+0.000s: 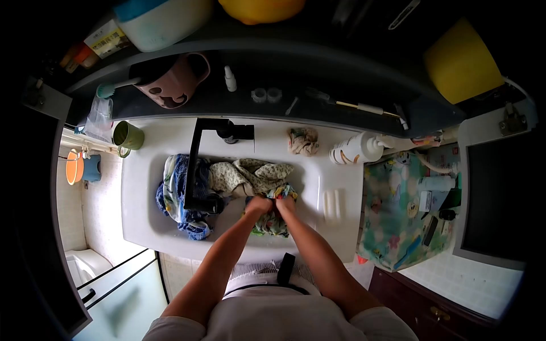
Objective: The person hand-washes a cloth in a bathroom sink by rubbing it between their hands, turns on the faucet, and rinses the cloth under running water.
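Cloth (274,226) with colourful pattern lies in the white sink (347,187) beside the beige cloth (250,172), where left hand (260,204) and right hand (284,206) both grasp it with bent fingers, seemingly for squeezing, and any lifting would call for firm grips.

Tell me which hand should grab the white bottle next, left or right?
Right, I think. The right hand is nearer the bottle, on the right side of the sink. The left hand would probably have to reach across. Both hands grip the cloth, so the right must let go first.
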Tool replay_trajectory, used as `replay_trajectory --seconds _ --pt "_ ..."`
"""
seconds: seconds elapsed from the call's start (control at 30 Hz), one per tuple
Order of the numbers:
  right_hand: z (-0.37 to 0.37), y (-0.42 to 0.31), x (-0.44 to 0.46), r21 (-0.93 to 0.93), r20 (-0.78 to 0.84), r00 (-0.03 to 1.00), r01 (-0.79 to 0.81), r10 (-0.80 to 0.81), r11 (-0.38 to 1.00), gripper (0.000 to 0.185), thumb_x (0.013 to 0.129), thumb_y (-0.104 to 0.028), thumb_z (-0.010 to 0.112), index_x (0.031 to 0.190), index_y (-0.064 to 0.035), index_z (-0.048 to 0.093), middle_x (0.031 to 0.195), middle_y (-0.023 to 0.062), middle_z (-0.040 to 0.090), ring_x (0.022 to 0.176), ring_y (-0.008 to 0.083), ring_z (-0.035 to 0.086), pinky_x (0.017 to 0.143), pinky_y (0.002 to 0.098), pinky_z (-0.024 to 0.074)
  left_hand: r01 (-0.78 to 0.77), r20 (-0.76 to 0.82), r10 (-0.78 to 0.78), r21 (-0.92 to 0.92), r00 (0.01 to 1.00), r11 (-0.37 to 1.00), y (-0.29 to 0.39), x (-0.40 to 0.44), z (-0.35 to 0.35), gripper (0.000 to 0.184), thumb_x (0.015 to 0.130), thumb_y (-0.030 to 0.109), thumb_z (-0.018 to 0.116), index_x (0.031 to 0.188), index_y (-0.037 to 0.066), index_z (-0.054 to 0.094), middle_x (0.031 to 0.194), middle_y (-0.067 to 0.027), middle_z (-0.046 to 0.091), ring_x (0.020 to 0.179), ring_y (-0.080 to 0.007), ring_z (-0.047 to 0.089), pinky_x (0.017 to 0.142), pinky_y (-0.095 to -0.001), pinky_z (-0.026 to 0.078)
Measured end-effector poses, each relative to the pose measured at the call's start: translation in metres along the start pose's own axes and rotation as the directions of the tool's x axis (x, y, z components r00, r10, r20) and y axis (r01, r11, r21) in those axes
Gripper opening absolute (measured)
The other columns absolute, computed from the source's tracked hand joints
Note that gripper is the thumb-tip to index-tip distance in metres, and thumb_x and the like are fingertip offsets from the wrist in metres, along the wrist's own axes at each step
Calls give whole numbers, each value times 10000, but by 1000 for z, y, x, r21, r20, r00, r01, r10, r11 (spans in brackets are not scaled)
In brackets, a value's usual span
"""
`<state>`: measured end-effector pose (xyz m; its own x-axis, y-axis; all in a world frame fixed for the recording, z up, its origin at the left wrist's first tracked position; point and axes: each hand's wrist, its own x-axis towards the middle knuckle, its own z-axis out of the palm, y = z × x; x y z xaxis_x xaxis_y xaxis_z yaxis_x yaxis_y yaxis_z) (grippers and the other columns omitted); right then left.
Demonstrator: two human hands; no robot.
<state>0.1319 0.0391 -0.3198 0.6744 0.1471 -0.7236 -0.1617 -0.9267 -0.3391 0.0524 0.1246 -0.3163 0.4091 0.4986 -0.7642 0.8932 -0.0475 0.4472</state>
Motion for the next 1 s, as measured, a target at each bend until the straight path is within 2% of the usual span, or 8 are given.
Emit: replay_trajectory --seconds 0.17,0.23,0.27,0.37,0.5,0.67,0.8,1.0 --pt "-1 12 -8 197 -129 973 215 -192 957 512 692 -421 597 973 7 601 941 221 613 874 337 598 731 393 462 96 -103 -96 3 990 995 17 -40 -17 370 611 258 556 891 33 642 957 -197 618 931 -311 584 765 -362 456" --pt "-27 33 -21 459 -20 934 324 -356 827 309 694 -234 646 861 20 590 771 143 602 697 157 564 595 294 433 -14 -138 -14 -195 990 981 -3 -45 -21 300 640 227 558 848 26 637 874 -170 630 846 -301 597 754 -370 448" --pt "-26 43 -11 457 -278 859 511 -429 728 336 697 -266 657 875 4 567 768 128 587 706 175 559 619 304 431 -82 -188 16 -346 982 935 -15 -45 -21 292 646 220 561 849 22 630 869 -166 628 828 -312 597 753 -373 446" --pt "-62 21 -39 -68 -548 474 796 -689 601 438 726 -392 658 944 -53 488 778 100 547 718 238 538 687 344 425 -415 -440 173 -546 881 728 -64 -5 -1 259 661 200 613 821 -3 611 861 -130 612 792 -256 575 689 -351 439" --pt "-57 -15 -48 -360 75 833 535 -548 764 422 827 -453 488 954 -53 532 835 150 609 790 331 590 667 413 448 -8 36 50 -738 998 675 -29 -32 -35 293 697 244 644 838 -11 622 865 -102 610 749 -200 567 662 -328 437" --pt "-30 -7 -101 -354 474 567 823 -674 444 186 794 -255 515 848 -127 637 815 114 637 758 287 621 675 412 482 225 314 110 -846 943 484 -31 -38 -39 423 697 297 685 975 -7 592 921 -116 602 786 -207 577 723 -336 453" --pt "-39 15 -142 -362 383 459 873 -802 327 186 813 -236 484 847 -127 630 777 124 630 683 311 613 630 429 482 -63 28 119 -718 992 693 -17 -33 -19 742 626 420 759 1156 -17 478 1057 -137 579 923 -232 581 811 -334 450" --pt "-57 54 -162 -356 280 517 838 -809 413 179 825 -242 472 864 -114 590 716 129 608 666 321 602 610 447 467 -205 -226 93 -543 970 815 -2 -44 -10 570 619 392 758 990 -16 613 962 -138 635 907 -255 598 784 -337 449"
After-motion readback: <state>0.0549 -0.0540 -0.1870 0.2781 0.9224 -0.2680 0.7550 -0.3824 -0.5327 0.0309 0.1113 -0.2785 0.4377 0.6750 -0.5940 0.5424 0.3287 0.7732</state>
